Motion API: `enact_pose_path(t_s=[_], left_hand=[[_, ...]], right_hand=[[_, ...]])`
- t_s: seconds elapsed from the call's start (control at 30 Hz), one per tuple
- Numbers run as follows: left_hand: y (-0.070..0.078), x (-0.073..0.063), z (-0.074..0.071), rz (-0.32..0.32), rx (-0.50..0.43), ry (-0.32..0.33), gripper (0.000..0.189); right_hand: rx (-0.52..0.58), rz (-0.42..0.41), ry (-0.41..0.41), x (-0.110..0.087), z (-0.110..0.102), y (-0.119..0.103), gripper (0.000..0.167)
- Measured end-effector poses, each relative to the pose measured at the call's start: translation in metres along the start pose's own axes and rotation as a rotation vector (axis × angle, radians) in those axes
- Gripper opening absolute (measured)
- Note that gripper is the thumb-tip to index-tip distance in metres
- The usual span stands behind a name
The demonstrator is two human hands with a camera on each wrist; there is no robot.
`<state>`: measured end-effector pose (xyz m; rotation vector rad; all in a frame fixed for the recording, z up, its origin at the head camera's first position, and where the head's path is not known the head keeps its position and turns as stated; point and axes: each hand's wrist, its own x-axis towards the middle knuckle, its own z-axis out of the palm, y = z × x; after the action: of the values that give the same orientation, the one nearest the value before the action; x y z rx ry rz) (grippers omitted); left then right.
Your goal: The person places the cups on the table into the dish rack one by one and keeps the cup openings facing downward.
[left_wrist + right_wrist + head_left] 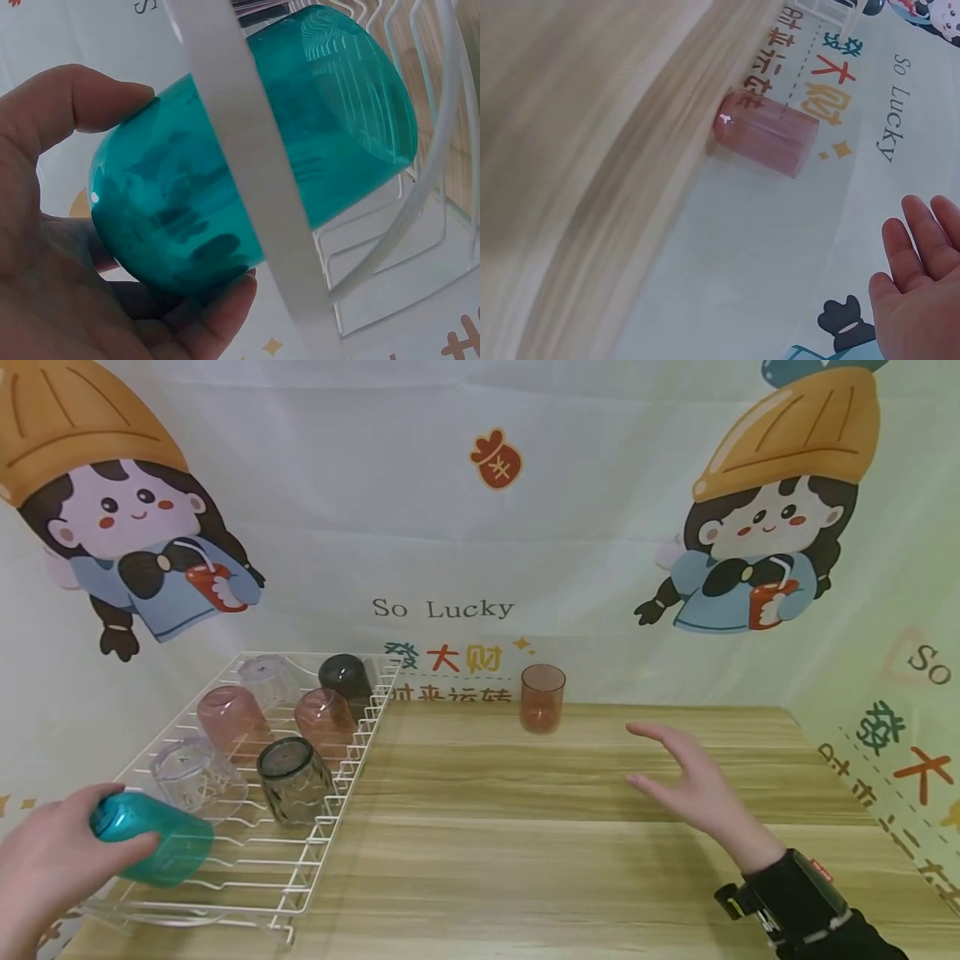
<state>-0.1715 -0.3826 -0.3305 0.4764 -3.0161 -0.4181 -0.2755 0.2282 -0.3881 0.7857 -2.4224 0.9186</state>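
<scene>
My left hand (63, 852) grips a teal see-through cup (168, 843) around its base, thumb on one side and fingers on the other. The cup is tilted with its mouth toward the front part of the white wire rack (255, 893). In the left wrist view the teal cup (180, 195) shows behind a white bar. Over the right part of the table my right hand (693, 781) hovers with fingers and thumb spread, holding nothing. A pink cup (542, 702) stands upright at the table's back edge, to the left of that hand; it also shows in the right wrist view (769, 135).
Upside down on the rack sit a dark grey cup (295, 781), clear cups (197, 777), pink cups (232, 718) and a black cup (345, 677). The wooden table (480, 860) extends right of the rack. A printed cloth (450, 527) hangs behind.
</scene>
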Motion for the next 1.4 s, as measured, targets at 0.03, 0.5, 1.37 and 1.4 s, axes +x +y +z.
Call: enact_pose_path(t_s=[0.03,0.5,1.37,1.4], left_hand=[[-0.001,0.001,0.001,-0.018,-0.002,-0.004,0.09],[-0.003,0.008,0.009,-0.106,0.027,0.009,0.09],[-0.009,0.014,0.018,-0.132,0.029,0.037,0.091],[-0.01,0.014,0.019,-0.127,0.028,0.04,0.091]], right_hand=[[0.0,-0.005,0.0,0.003,0.0,-0.001,0.059],[-0.018,0.006,-0.007,0.028,-0.001,-0.003,0.059],[0.025,0.048,-0.008,0.044,0.007,-0.007,0.059],[0.028,0.05,-0.01,0.044,0.007,-0.008,0.059]])
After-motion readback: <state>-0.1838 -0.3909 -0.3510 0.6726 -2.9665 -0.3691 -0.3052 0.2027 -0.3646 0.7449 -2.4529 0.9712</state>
